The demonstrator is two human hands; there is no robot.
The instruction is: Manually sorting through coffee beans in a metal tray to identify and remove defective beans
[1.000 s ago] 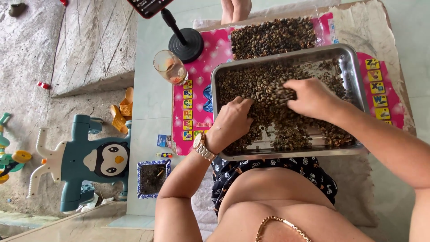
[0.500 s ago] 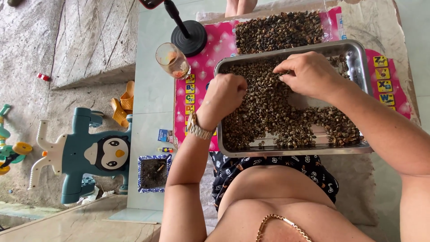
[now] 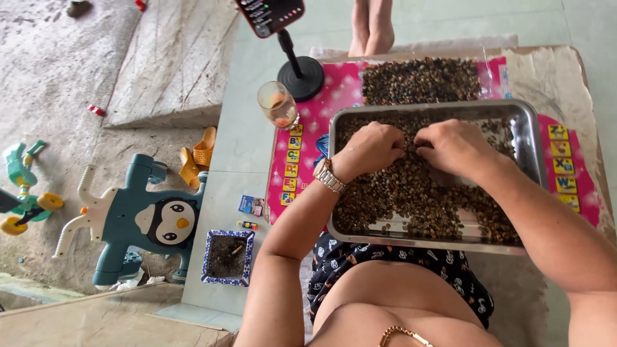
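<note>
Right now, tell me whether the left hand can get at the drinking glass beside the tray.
Probably yes. The left hand rests on the beans in the metal tray, and the glass stands just past the tray's left rim on the pink mat, with nothing between them.

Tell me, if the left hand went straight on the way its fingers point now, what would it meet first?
The left hand points across the beans in the metal tray, toward the right hand. It would probably meet that hand's fingers first; they look almost touching.
</note>
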